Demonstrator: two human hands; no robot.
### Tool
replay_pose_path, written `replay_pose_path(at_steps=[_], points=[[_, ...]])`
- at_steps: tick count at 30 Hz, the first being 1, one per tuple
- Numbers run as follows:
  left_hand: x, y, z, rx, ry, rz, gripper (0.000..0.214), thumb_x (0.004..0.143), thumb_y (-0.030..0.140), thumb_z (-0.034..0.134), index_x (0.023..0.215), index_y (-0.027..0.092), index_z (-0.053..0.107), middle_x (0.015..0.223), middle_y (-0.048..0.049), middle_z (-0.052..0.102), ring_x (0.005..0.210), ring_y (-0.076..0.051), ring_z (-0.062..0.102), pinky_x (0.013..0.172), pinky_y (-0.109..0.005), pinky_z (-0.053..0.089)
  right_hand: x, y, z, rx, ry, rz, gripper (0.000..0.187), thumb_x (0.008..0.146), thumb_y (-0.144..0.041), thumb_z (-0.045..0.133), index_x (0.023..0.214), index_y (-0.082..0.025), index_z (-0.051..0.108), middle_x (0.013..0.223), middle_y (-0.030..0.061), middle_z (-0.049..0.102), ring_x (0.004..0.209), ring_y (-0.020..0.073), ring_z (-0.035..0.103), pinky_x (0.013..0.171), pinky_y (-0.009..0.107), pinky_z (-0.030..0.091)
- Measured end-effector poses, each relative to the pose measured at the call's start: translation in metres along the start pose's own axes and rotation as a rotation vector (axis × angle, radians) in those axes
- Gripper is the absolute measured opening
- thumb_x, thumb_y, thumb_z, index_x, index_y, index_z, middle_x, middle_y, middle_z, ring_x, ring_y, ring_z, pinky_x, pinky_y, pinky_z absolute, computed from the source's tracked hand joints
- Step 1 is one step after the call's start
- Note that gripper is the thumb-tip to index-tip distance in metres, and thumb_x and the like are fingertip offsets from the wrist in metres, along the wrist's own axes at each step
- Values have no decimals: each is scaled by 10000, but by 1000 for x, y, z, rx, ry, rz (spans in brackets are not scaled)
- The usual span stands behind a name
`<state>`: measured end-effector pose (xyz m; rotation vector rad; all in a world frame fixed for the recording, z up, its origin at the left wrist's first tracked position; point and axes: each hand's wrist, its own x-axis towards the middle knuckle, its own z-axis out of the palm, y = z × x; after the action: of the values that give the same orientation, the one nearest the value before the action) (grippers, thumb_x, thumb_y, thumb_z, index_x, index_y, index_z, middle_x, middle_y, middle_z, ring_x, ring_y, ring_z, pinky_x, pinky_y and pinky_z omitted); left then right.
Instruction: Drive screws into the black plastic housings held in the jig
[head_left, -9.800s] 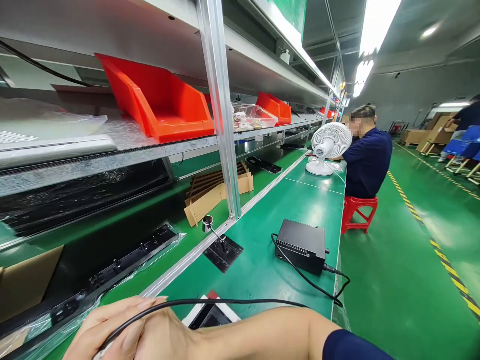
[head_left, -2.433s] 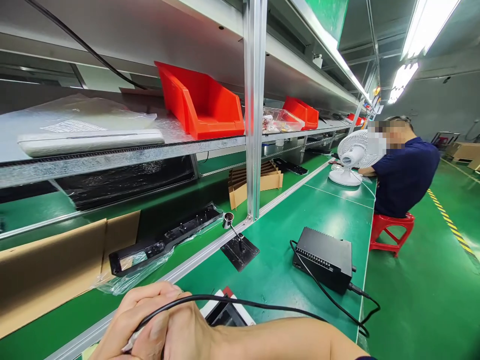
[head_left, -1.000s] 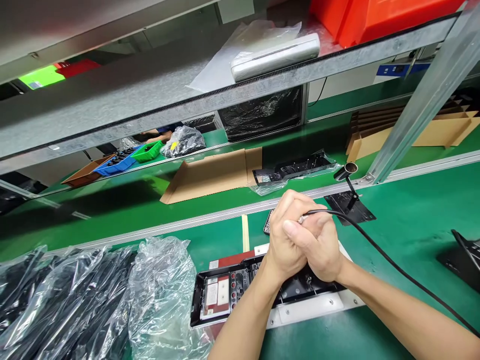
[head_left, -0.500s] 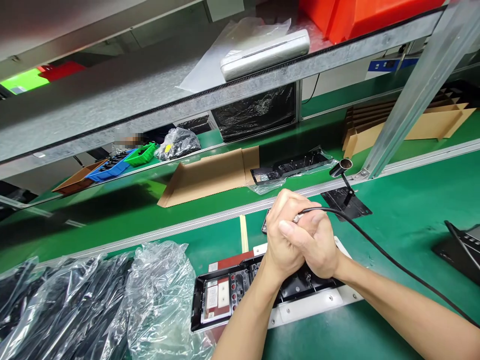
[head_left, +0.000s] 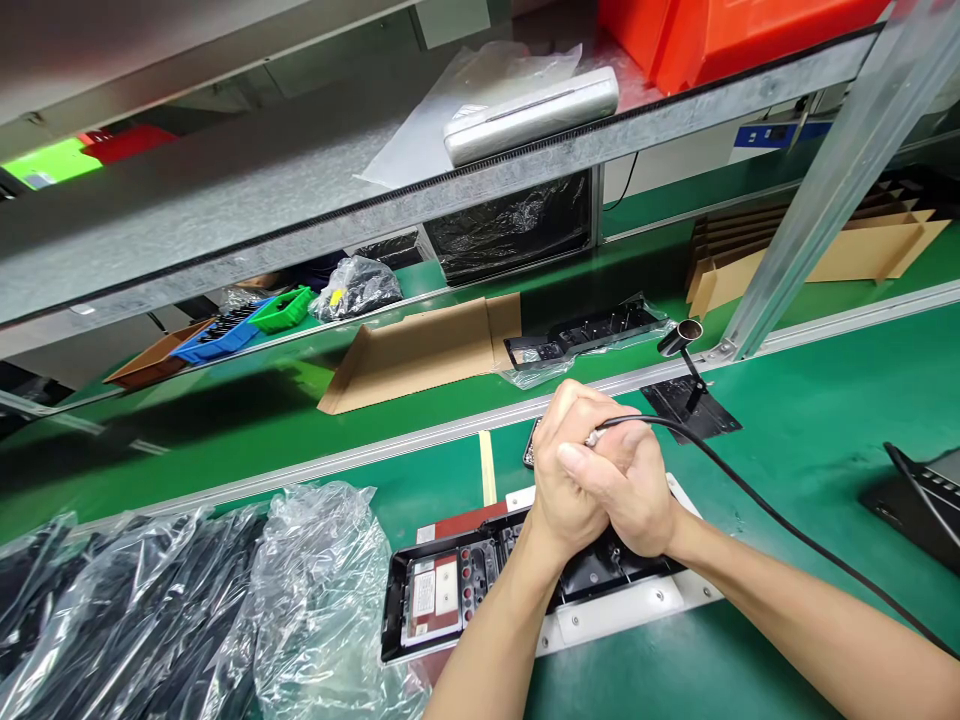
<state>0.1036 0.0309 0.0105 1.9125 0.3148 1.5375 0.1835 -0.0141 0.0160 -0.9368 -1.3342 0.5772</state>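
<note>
My left hand and my right hand are clasped together around an upright corded tool, apparently an electric screwdriver. Its body and tip are hidden by my fingers; a black cord leaves the top and runs down to the right. Below my hands lies a long black plastic housing, with a label and a row of red-looking holes at its left end. It rests in a fixture with white blocks and a reddish-brown base. Behind my left hand, a small black tray is partly covered.
Clear plastic bags with black parts lie at left. A metal ring holder stands behind my hands. Beyond the rail are a cardboard tray and another black housing. A metal shelf crosses above; a post rises at right.
Both hands keep their grip on the corded tool in the same place. Only the view has shifted very slightly.
</note>
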Motion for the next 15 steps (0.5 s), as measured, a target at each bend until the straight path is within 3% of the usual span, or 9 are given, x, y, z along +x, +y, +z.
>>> replay_pose_path(at_steps=[15], points=[[-1, 1, 0, 10, 1, -6, 201, 1052, 397, 616, 1001, 227, 711, 946, -36, 646, 868, -196, 636, 731, -339, 514, -1, 0, 0, -19, 9, 18, 351, 924, -408, 647, 653, -223, 522, 654, 14, 551, 732, 220, 624, 641, 363, 538]])
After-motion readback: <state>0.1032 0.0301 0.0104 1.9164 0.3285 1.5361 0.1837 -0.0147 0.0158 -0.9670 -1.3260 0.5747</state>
